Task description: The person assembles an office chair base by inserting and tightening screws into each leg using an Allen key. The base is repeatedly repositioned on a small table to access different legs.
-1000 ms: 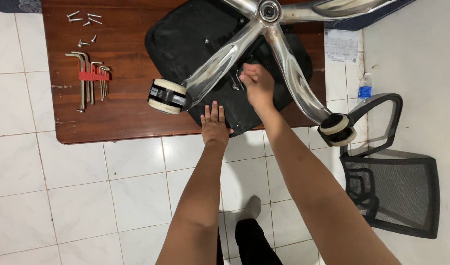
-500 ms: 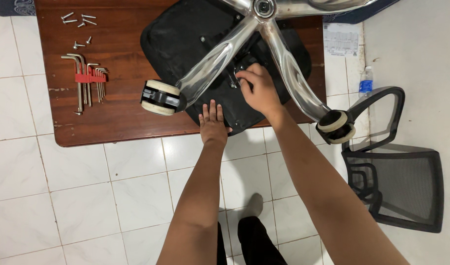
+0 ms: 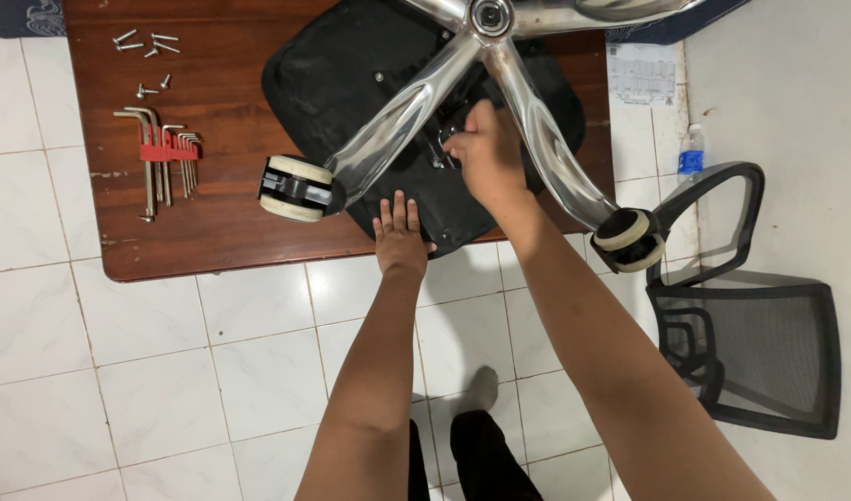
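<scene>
A black office chair seat (image 3: 351,74) lies upside down on a brown wooden table (image 3: 212,232). Its chrome star base (image 3: 490,19) points up, with white casters (image 3: 295,187) at the leg ends. My left hand (image 3: 402,234) presses flat on the seat's near edge, fingers spread. My right hand (image 3: 486,153) reaches between two chrome legs. Its fingers are closed around a small metal part at the seat's underside mechanism; what it grips is partly hidden.
A red holder of hex keys (image 3: 166,158) and several loose screws (image 3: 147,46) lie on the table's left. A black mesh chair back (image 3: 750,343) stands on the white tiled floor at right, near a plastic bottle (image 3: 691,153) and a paper sheet (image 3: 643,74).
My right hand has shifted slightly up and left at the mechanism. The view has drifted, so the chair base sits a little higher in the frame. My left hand has stayed put.
</scene>
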